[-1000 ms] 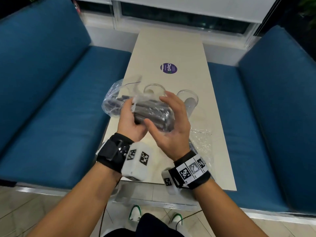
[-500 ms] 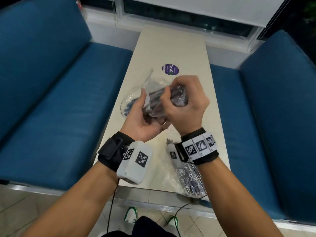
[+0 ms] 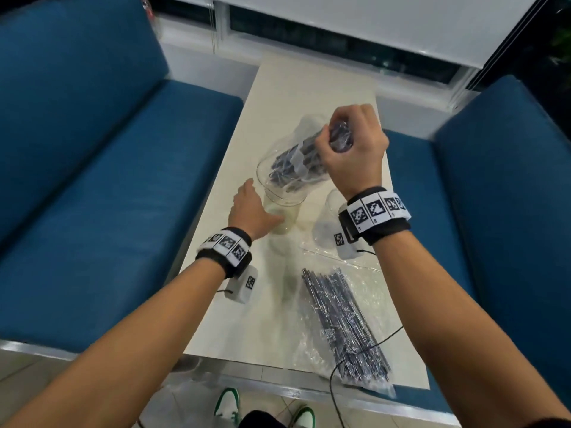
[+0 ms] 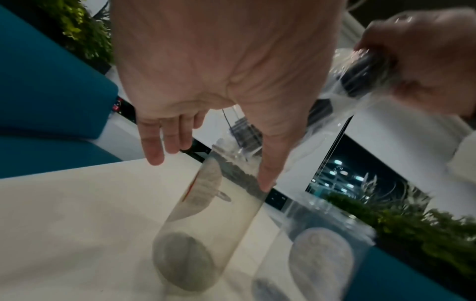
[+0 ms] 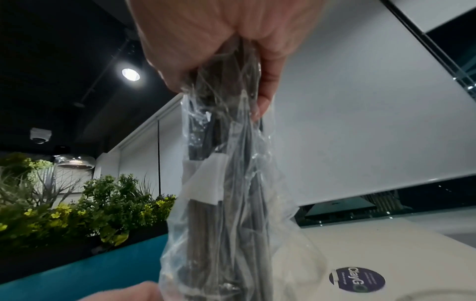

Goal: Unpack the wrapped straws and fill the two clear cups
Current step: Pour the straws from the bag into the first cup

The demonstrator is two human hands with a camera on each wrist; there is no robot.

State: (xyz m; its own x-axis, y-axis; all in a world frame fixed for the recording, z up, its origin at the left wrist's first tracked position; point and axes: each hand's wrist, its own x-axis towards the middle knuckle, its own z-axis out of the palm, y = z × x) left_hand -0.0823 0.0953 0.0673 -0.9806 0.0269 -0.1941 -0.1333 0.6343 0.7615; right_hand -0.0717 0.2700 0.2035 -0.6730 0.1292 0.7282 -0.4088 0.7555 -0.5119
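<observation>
The right hand (image 3: 352, 149) is clenched around the upper end of a clear plastic bag of dark wrapped straws (image 3: 296, 163), holding it tilted with its lower end dipping into the mouth of the left clear cup (image 3: 279, 205); in the right wrist view the fingers (image 5: 265, 101) are curled tight over the crinkled film, and a white label (image 5: 206, 181) sits partway down the bag. The left hand (image 3: 250, 211) rests with its fingers straight and spread against the side of that cup, the thumb (image 4: 265, 179) laid along the wall; it steadies rather than grips. The second clear cup (image 3: 335, 200) stands just beside the first, partly hidden behind the right wrist, and looks empty. A second pack of wrapped straws (image 3: 343, 325) lies on the bench (image 3: 309, 88) near the front edge, on loose plastic film.

The step in hand appears to be tipping the straws out of the bag into the first cup; to do it well, the person would likely keep the bag's open end inside the rim, raise the gripped end so the straws slide down together, and press the cup firmly to the bench, since a light cup could tip under the leaning bundle; easing the film back slowly should stop straws from catching in it and spilling.
</observation>
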